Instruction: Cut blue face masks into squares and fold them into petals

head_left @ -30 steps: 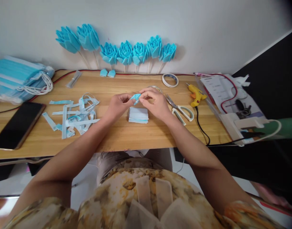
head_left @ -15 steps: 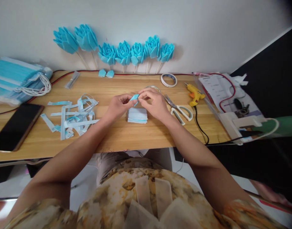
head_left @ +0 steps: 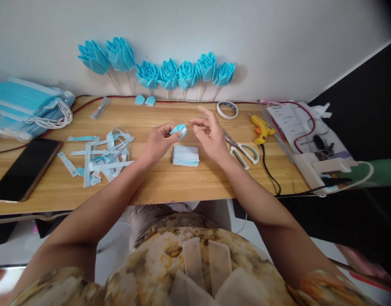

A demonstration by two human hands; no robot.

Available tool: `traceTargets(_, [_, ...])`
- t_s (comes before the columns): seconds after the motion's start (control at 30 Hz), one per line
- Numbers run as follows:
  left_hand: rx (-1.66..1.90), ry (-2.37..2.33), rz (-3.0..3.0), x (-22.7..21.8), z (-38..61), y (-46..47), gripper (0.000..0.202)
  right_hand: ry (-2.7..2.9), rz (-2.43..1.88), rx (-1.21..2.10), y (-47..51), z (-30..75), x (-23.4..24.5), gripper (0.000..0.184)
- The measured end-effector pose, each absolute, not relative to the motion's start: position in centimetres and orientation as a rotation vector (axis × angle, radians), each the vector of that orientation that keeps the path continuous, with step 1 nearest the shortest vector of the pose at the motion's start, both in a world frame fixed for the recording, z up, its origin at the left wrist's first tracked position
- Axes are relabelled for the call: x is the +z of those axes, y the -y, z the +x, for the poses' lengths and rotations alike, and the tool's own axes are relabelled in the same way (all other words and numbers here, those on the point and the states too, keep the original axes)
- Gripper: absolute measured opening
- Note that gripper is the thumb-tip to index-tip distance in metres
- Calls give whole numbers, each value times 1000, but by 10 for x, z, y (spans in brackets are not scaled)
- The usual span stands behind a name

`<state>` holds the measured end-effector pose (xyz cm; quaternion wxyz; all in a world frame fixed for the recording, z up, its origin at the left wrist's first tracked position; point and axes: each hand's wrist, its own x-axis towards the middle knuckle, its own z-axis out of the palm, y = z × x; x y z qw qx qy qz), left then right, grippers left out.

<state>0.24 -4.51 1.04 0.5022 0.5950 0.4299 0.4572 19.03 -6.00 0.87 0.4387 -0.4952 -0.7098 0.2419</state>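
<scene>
My left hand (head_left: 158,142) pinches a folded light-blue petal of mask fabric (head_left: 179,130) between thumb and fingers; a bit of its white inner side shows. To the right, my right hand (head_left: 211,138) has its fingers apart, the index finger raised, with the fingertips close to the petal but seemingly off it. Below both hands lies a neat stack of pale-blue fabric pieces (head_left: 185,156). Scissors with white handles (head_left: 243,152) rest beside my right wrist, their blades partly hidden by the hand.
Blue fabric flowers on sticks (head_left: 168,74) lean along the wall, with two folded petals (head_left: 139,100) nearby. Cut strips (head_left: 99,155), a phone (head_left: 24,170) and packed masks (head_left: 26,102) are left. A tape roll (head_left: 227,110), yellow glue gun (head_left: 261,128) and power strip (head_left: 310,170) are right.
My right hand has let go of the petal and drawn slightly right, its fingers spreading. The petal in my left hand now shows more of its face. The whole view has shifted a little.
</scene>
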Motion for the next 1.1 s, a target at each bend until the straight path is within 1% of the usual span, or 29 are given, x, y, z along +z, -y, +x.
traceTargets(0.17, [1080, -1033, 1455, 8, 2, 48, 22, 1737, -1142, 853, 56, 191, 6, 59])
traceTargets(0.23, [1039, -1026, 1492, 7, 3, 48, 24, 1714, -1123, 904, 56, 190, 4, 61])
traceTargets(0.4, [986, -999, 1556, 8, 5, 49, 30, 1663, -1132, 937, 57, 189, -1, 56])
traceTargets(0.7, [977, -1009, 1523, 12, 5, 49, 26, 1477, -1002, 1033, 51, 194, -5, 42])
traceTargets(0.9, [1000, -1018, 1458, 10, 4, 49, 27, 1526, -1011, 1036, 51, 195, -4, 47])
traceTargets(1.03, [1039, -989, 1405, 7, 4, 47, 32, 1478, -1045, 965, 48, 197, -4, 45])
traceTargets(1.1, [1032, -1002, 1401, 6, 3, 46, 31, 1465, -1039, 975, 47, 198, -3, 44])
